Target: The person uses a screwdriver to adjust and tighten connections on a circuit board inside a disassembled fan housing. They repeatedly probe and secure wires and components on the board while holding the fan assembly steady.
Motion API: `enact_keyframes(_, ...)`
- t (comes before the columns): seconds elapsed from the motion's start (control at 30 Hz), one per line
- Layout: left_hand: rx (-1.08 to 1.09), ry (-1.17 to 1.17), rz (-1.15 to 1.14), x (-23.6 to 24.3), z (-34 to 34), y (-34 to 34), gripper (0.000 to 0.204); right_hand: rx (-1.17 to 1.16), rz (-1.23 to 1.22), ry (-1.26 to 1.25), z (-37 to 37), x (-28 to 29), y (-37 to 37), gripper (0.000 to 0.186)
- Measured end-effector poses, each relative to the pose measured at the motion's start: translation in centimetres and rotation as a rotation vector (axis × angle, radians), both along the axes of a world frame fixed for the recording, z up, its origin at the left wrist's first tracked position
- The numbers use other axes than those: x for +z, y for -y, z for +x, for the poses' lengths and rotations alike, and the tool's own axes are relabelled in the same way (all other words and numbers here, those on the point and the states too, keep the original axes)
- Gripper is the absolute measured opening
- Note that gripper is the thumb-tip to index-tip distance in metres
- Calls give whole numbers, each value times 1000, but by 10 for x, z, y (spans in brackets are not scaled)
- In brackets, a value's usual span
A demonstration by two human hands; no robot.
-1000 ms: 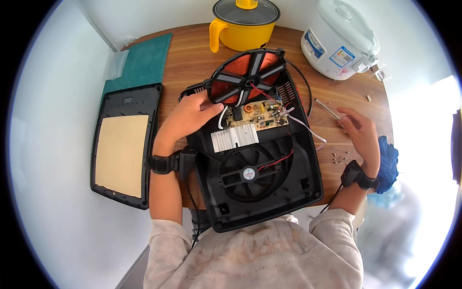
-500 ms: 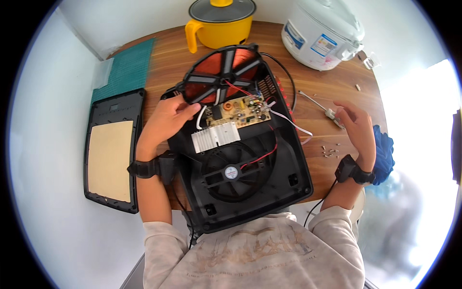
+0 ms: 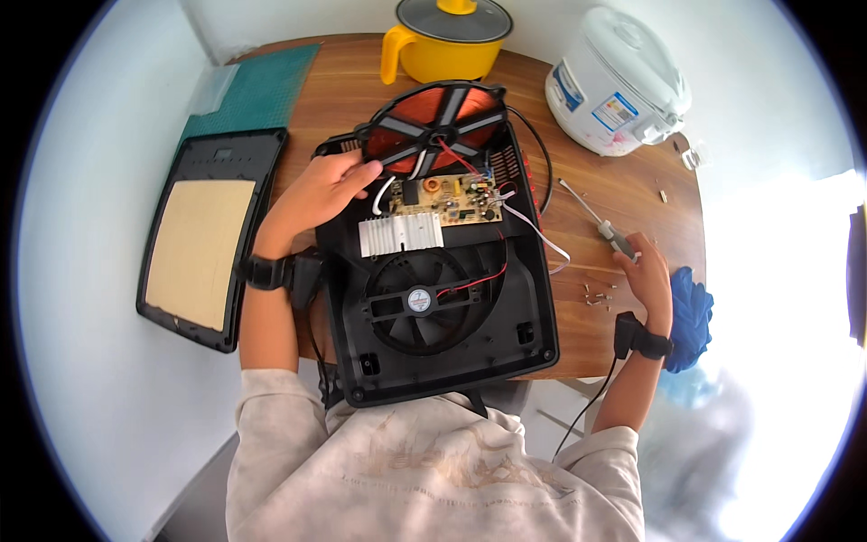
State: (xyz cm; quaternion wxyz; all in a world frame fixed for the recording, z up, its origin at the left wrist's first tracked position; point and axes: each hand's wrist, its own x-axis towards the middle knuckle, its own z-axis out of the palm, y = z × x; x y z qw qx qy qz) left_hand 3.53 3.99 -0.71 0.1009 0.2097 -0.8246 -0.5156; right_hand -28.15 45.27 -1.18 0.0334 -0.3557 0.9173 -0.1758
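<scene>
My left hand (image 3: 330, 188) pinches the lower left rim of a raised coil disc (image 3: 424, 116) with copper windings and black spokes. The disc leans over an opened black appliance housing (image 3: 442, 366) holding a circuit board (image 3: 461, 199), a silver heat sink (image 3: 400, 235) and a fan (image 3: 418, 301), with red and white wires between the parts. My right hand (image 3: 639, 269), to the right of the housing, has its fingers closed on the grey handle of a screwdriver (image 3: 616, 240), its shaft pointing up and left.
A detached black panel (image 3: 190, 253) lies left, beside a green mat (image 3: 257, 86). A yellow pot (image 3: 447, 54) and white rice cooker (image 3: 610, 86) stand behind. Several small screws (image 3: 596, 298) and a blue cloth (image 3: 688, 316) lie right, on the wooden table (image 3: 343, 72).
My right hand has moved down and closed on the screwdriver handle, whose position has shifted slightly. My left hand stays at the coil's rim. The whole view has shifted slightly.
</scene>
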Motion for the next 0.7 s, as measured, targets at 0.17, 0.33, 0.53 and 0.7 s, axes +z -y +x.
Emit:
enact_keyframes(0.17, 27, -29, 37, -2, 2, 0, 47, -216, -298, 245, 16, 46, 13, 31)
enact_keyframes(0.33, 8, -97, 40, -2, -1, -3, 50, -162, -655, 180, 73, 122, 48, 25)
enact_keyframes(0.53, -8, -65, 18, -2, 2, -1, 52, 359, -617, 267, 119, 143, 127, 25)
enact_keyframes(0.7, -10, -9, 34, 4, 0, -1, 48, 571, -471, 193, 137, 134, 186, 27)
